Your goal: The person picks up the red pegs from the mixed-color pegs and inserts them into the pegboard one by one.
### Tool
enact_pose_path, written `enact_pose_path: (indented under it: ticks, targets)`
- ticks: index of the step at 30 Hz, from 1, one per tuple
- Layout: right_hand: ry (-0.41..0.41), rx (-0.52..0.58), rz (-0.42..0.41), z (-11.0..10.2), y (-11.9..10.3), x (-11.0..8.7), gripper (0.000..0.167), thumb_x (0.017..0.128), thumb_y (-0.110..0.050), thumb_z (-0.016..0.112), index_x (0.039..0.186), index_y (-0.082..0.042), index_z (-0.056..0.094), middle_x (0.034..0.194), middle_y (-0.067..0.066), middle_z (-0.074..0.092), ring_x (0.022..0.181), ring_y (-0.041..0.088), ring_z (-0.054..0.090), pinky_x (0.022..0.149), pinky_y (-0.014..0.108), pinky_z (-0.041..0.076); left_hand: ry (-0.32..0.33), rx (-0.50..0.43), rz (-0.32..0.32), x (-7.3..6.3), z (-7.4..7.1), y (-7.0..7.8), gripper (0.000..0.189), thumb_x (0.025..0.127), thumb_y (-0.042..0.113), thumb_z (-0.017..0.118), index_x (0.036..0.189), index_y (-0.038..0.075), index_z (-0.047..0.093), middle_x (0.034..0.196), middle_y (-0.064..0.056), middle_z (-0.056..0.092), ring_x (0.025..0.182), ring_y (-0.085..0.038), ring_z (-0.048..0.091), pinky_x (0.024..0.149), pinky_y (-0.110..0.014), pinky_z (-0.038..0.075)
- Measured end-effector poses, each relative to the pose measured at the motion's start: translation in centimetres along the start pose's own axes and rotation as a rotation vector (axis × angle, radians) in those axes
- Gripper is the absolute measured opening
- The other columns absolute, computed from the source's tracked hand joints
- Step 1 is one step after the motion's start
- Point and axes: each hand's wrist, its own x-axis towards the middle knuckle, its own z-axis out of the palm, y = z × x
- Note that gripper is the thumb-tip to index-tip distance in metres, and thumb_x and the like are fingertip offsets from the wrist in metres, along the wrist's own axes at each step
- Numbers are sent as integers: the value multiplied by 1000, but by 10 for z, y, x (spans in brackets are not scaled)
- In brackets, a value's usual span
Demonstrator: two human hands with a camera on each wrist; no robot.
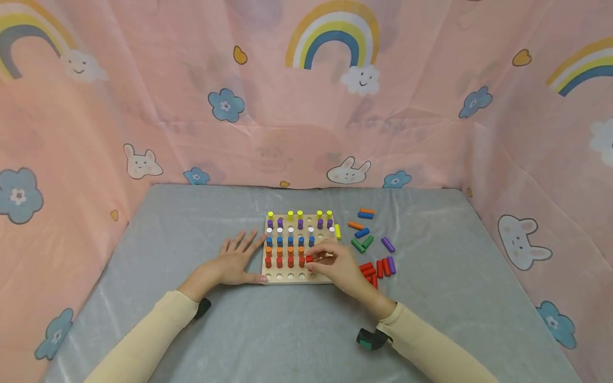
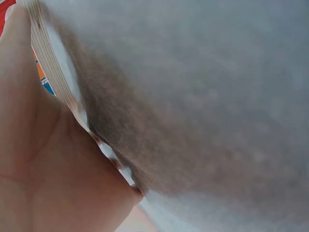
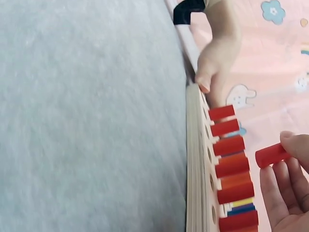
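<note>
A wooden pegboard (image 1: 287,283) lies on the grey table with rows of yellow, purple, white, blue, orange and red pegs standing in it. A row of holes shows along its near edge. My left hand (image 1: 234,263) rests spread at the board's left side, thumb at the near left corner. Between thumb and fingertips, my right hand (image 1: 342,264) pinches a red peg (image 3: 270,155) over the right part of the board. This peg is tilted and apart from the standing red pegs (image 3: 231,145). In the left wrist view, the palm (image 2: 63,164) lies along the board's edge (image 2: 53,67).
Right of the board lie loose red pegs (image 1: 380,268), purple pegs (image 1: 388,244), green pegs (image 1: 357,245), blue pegs (image 1: 362,232) and orange pegs (image 1: 356,225). A yellow peg (image 1: 337,232) lies against the board's right edge. A pink printed curtain (image 1: 306,133) surrounds the table.
</note>
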Motion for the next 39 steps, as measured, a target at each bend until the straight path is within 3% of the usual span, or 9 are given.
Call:
enact_pose_path:
  ticks: [6,17,24,32,39]
  targets:
    - [-25,-27,-22,10,0,0,24,85,-15,78,106,-5,75,100,12,68,89,14,64,79,23,57,22,-4,7,1,4,-2,114,78,78,60,161,25,3,169,-10,-2,155,-41,-4,119,-70,2]
    - [-53,37,9,27,-3,0,26,84,1,73,110,-2,66,103,16,66,90,17,62,78,17,56,25,9,1,1,5,-2,113,78,78,60,161,25,4,169,-10,-1,155,-42,-2,119,-70,4]
    - [-35,38,31,35,-6,2,22,84,3,73,105,-1,66,105,19,66,91,28,62,77,16,55,28,5,2,1,5,-3,112,79,76,61,161,25,4,169,-10,0,155,-43,-2,118,-70,4]
    - [-13,76,12,48,-1,4,19,84,0,75,101,-4,67,102,17,64,87,20,63,77,17,55,37,11,11,3,8,-6,113,78,79,59,161,26,3,169,-10,0,155,-43,-1,118,-71,5]
    - [-23,50,21,59,-15,2,20,84,6,72,103,4,66,106,22,63,92,34,64,78,21,57,30,23,20,2,6,-5,114,77,82,56,161,27,0,169,-10,-2,155,-43,-2,118,-71,4]
